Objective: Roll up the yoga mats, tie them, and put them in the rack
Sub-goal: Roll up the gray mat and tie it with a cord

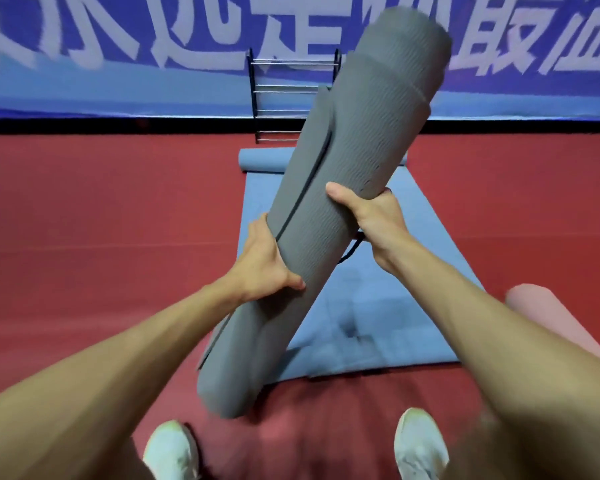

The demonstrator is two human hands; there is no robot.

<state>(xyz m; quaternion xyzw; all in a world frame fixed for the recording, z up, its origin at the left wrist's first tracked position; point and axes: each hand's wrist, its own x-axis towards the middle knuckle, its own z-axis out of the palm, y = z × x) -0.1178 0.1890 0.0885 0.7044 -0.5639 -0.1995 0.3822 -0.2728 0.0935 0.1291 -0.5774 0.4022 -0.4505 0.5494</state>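
Left hand (267,265) curled round the grey mat (343,161) from 9 o'clock, right hand (371,216) gripping it from 3. Tilted toward 1 o'clock, above the blue mat (378,306). Rack (284,98) ahead at 12. Might unroll: loose flap, black strap (352,251) dangling. White wall letters (194,32) too blurry to read

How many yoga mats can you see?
3: grey mat in the left hand and right hand; blue mat spread on the floor; pink mat at the right edge. More may be hidden.
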